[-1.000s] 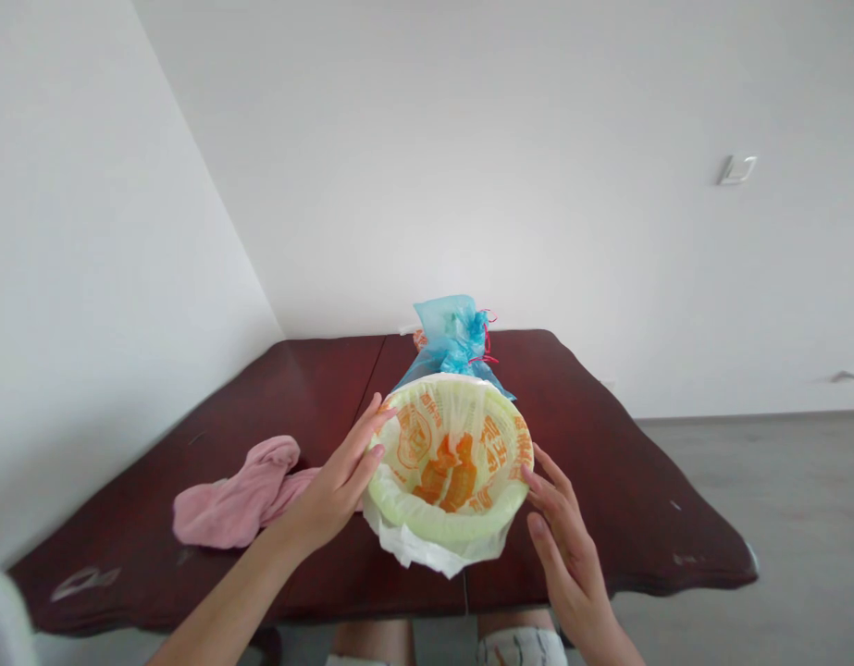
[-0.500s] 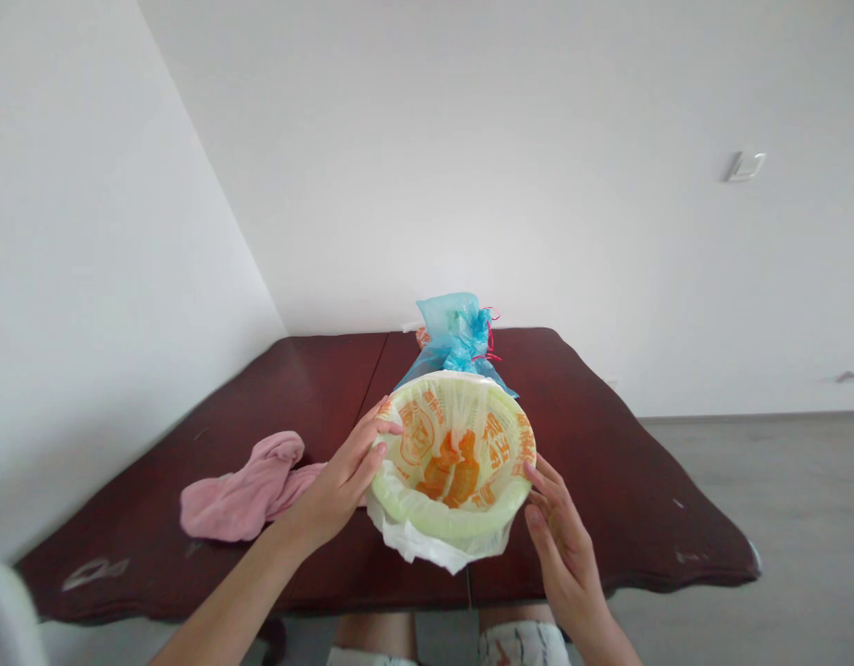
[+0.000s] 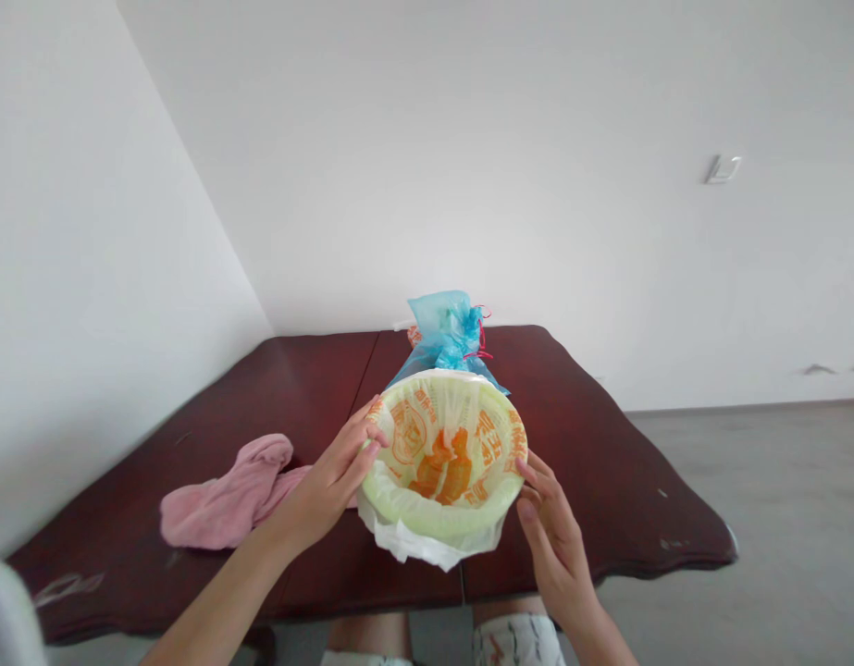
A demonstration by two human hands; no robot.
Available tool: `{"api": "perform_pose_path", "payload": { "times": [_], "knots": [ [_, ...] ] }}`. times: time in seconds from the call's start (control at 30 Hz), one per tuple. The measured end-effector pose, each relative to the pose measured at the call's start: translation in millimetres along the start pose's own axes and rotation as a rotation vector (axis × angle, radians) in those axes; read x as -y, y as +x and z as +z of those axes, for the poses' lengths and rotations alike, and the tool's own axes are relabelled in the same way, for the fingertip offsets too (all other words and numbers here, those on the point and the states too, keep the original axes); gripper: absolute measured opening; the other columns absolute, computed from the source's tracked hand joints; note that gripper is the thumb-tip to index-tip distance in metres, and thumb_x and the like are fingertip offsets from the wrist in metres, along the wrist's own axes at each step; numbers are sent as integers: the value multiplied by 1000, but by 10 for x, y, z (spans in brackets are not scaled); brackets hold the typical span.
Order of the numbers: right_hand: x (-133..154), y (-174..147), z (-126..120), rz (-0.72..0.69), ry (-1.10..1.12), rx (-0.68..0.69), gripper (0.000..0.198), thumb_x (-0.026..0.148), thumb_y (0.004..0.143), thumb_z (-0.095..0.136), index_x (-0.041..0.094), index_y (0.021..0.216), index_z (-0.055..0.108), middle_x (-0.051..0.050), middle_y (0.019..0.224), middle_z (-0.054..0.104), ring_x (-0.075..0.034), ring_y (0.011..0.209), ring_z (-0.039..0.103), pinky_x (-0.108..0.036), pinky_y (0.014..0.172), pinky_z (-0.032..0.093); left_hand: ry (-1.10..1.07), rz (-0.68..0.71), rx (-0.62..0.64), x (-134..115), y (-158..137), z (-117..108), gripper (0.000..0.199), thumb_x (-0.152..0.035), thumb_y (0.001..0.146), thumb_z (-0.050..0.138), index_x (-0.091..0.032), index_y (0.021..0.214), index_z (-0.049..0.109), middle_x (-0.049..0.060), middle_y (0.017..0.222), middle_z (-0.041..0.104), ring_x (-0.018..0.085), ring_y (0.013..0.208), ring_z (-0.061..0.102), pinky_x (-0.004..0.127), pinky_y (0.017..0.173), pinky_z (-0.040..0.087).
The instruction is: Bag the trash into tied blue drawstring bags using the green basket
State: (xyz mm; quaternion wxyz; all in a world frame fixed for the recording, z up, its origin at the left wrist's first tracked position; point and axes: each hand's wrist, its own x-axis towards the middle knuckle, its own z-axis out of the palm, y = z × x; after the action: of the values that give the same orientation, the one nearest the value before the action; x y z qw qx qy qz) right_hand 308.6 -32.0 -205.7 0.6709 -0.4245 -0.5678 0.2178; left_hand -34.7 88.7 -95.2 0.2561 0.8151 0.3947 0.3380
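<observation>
A round light-green trash bin (image 3: 435, 521) is tilted toward me over the near part of the table. Lining it is a thin white plastic bag (image 3: 427, 548) with orange print, folded out over the rim and hanging down in front. My left hand (image 3: 336, 476) grips the bin's left side, thumb and fingers at the rim. On the right side, my right hand (image 3: 550, 525) holds the rim with its fingertips, the palm turned inward. The bin's underside is hidden, so I cannot tell whether it touches the table.
Behind the bin stands a tied blue plastic bag (image 3: 444, 324) with red string. A pink cloth (image 3: 222, 495) lies crumpled left of my left forearm. The dark red wooden table (image 3: 586, 472) has a wavy edge and meets a white wall at the back.
The view has turned slightly to the right, so everything sits a little further left. Both hands keep their hold on the bin, which looks otherwise the same.
</observation>
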Motion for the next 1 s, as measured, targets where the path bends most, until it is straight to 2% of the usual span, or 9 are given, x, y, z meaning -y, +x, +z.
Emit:
{"api": "perform_pose_path", "payload": {
  "times": [0.1,0.17,0.3,0.47,0.6,0.7,1.0],
  "knots": [
    [117,26,-58,41,39,34,45,39,124,62,43,168,72,-9,187,54,-34,167,62,-49,128,64,16,10,4,41,5,-10,42,-58,127,45,-30,141,74,7,195,45,32,185,36,57,152,33],
    [176,35,-114,68,60,52,46,41,123,63,42,168,72,-9,187,55,-34,166,64,-47,125,67,17,9,-16,58,5,-10,44,-58,127,47,-31,151,71,9,195,45,33,185,36,60,151,33],
    [218,41,-229,94,122,65,51,46,123,62,42,173,68,-9,188,54,-40,169,59,-58,129,64,-20,0,-35,79,-4,-11,48,-60,126,48,-32,160,68,10,196,43,37,185,35,65,152,30],
    [182,68,-334,130,207,47,53,53,122,60,42,173,67,-11,185,59,-44,162,66,-71,127,62,-96,-15,-29,123,-29,-34,51,-61,126,48,-33,165,65,10,198,40,35,187,31,65,153,24],
    [165,96,-370,165,278,34,54,57,122,57,40,173,68,-13,182,62,-44,160,68,-71,123,63,-127,-31,-25,141,-46,-54,49,-59,126,49,-33,166,63,10,199,38,34,187,31,62,154,22],
    [177,119,-368,186,317,28,56,60,122,55,40,172,69,-14,181,64,-45,157,70,-71,122,64,-155,-36,-33,131,-48,-67,49,-59,126,52,-33,166,62,9,198,39,34,186,33,60,154,25],
    [126,137,-377,172,264,54,55,61,122,54,40,170,71,-12,180,65,-42,155,72,-65,120,67,-199,-67,-29,114,-36,-67,48,-61,124,56,-32,162,64,11,194,46,35,183,39,63,151,32]
  ]
}}
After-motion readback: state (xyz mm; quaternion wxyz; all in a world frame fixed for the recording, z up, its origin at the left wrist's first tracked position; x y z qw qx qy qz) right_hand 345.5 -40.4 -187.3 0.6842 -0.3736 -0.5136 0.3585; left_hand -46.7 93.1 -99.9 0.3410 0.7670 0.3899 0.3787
